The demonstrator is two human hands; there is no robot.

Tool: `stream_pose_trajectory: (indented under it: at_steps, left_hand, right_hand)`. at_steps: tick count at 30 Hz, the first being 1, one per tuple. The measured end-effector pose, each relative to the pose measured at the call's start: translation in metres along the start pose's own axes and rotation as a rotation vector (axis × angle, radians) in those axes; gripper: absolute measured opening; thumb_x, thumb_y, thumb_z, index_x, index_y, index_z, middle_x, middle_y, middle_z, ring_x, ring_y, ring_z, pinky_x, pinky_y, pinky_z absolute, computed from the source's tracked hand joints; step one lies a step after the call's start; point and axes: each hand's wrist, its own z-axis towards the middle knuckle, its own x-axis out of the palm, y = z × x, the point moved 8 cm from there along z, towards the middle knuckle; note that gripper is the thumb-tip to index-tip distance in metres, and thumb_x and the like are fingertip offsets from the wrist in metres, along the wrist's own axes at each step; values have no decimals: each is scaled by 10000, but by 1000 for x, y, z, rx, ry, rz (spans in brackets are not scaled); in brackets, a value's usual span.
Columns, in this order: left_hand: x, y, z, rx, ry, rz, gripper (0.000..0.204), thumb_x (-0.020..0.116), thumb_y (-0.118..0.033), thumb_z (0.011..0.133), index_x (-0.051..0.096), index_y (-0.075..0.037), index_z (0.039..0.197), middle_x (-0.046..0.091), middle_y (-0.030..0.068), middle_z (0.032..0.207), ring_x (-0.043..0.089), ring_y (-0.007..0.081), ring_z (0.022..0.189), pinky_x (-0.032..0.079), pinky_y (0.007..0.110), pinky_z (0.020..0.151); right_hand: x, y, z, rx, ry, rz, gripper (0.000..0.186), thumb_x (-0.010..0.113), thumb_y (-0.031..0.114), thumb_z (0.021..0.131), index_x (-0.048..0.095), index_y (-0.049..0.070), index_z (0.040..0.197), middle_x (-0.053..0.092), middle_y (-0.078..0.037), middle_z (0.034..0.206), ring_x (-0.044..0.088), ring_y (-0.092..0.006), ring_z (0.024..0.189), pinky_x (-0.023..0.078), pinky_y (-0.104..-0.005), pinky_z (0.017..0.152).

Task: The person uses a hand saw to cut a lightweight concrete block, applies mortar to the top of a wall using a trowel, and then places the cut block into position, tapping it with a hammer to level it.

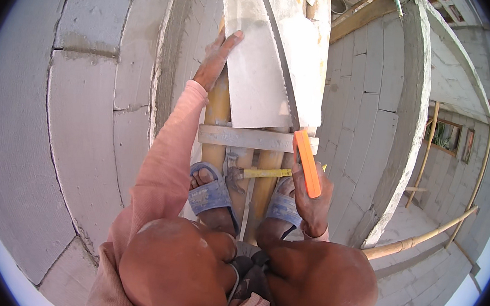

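A pale grey lightweight concrete block (252, 81) lies ahead of me on bamboo poles (219, 101). My left hand (218, 60) rests against its left edge, fingers stretched out over the top face. In my right hand (314, 203) is the orange handle (308, 165) of a hand saw, with the fingers wrapped round it. The toothed saw blade (286, 72) runs lengthwise over the block, its far end beyond the upper edge of the view. Bright light washes out the block's right part, so any cut is hard to see.
A wooden crosspiece (240, 137) spans the poles before my sandalled feet (212, 194). Between the feet lies a yellow-handled hammer (266, 173). Block walls rise on the left (80, 109) and right (374, 77). A bamboo pole (424, 236) slants at lower right.
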Motion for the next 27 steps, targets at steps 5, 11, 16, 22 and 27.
stream_pose_trajectory:
  at_steps: [5,11,16,22,27]
  left_hand:
    - [-1,5,4,8,12,38,1176,587,-737,832,168,72,1575,212,241,1627,165,323,1530,125,418,1239]
    - [3,-5,5,58,-13,9,1043,605,-693,822,293,-58,1588,398,281,1496,378,373,1412,276,437,1182]
    - [5,-12,0,24,65,-185,995,621,-644,842,326,-34,1570,508,252,1420,465,357,1349,319,408,1160]
    - [14,-1,17,134,-18,-35,979,635,-630,843,346,-30,1560,519,244,1414,495,339,1322,350,400,1150]
    - [7,5,-6,20,48,-139,989,623,-640,846,324,-36,1571,483,255,1448,458,357,1357,303,427,1180]
  right_hand:
    - [1,0,-1,135,22,87,197,699,152,943,610,-17,895,507,-47,636,447,-121,567,404,-305,523]
    - [3,11,42,83,17,70,197,671,155,952,603,-21,893,519,-51,659,448,-145,600,423,-323,563]
    - [12,5,21,100,84,-14,166,646,136,968,610,-22,933,586,-77,719,538,-150,663,446,-327,608]
    - [-4,10,34,70,42,-36,185,650,180,952,619,-1,931,606,-182,695,608,-345,574,486,-385,565]
    - [16,19,46,49,56,104,260,662,216,971,579,-12,880,549,-101,692,457,-212,608,438,-347,602]
